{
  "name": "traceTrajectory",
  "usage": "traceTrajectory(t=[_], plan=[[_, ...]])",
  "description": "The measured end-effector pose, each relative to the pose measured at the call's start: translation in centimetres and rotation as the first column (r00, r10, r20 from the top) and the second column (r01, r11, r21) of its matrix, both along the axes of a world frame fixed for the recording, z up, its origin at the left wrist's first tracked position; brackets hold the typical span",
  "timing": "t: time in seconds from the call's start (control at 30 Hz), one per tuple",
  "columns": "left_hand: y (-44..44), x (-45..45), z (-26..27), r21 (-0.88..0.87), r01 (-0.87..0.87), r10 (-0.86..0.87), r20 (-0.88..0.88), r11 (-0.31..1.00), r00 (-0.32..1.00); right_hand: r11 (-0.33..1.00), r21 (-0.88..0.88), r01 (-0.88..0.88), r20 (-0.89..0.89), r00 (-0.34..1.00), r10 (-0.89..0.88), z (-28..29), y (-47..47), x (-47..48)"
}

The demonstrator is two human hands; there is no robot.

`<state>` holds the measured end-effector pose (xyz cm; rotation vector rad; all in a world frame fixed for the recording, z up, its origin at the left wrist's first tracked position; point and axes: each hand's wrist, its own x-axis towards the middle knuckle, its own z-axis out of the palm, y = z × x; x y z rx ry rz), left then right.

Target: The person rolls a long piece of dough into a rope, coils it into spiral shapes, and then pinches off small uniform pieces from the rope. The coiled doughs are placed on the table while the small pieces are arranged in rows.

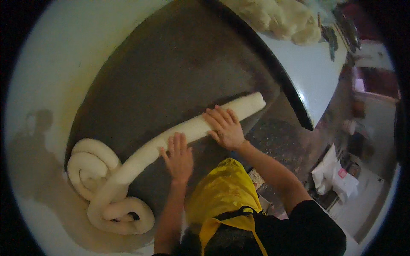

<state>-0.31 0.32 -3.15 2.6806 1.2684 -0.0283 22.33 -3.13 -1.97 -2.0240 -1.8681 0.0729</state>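
A long, thick rope of pale dough (141, 160) runs across the dark work table (179, 60), from coiled loops at the left to a blunt end at the right. My right hand (225, 128) lies flat over the thicker right stretch, its spread fingers resting on top. Lower and to the left, my left hand (177, 156) touches the near side of the rope with its fingertips on the dough. Neither hand is closed around it. Several loops (93, 169) are piled at the table's left end, partly covering one another.
Beyond the table's black edge strip (288, 80), a white surface (301, 60) bears a large mass of dough (282, 22). A pale wall (41, 83) borders the left side. White sacks or bags (334, 176) sit low at the right. A yellow apron (227, 188) covers my front.
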Motion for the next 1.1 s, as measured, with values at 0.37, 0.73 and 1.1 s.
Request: traceTrajectory(t=[0.37,0.73,1.1], plan=[[16.7,4.6,-1.5,0.234,-0.232,0.189,0.194,0.944,0.963,0.961,-0.162,0.224,0.007,0.974,-0.225,-3.6,13.1,3.7],[2.6,3.5,-0.4,0.146,-0.142,0.118,0.159,0.979,0.98,0.984,-0.129,0.126,0.265,0.96,-0.088,-2.0,1.8,7.3],[2.7,4.1,0.4,0.114,-0.112,0.101,0.091,0.987,0.991,0.982,-0.187,0.014,-0.117,0.993,-0.036,1.1,1.2,12.5]])
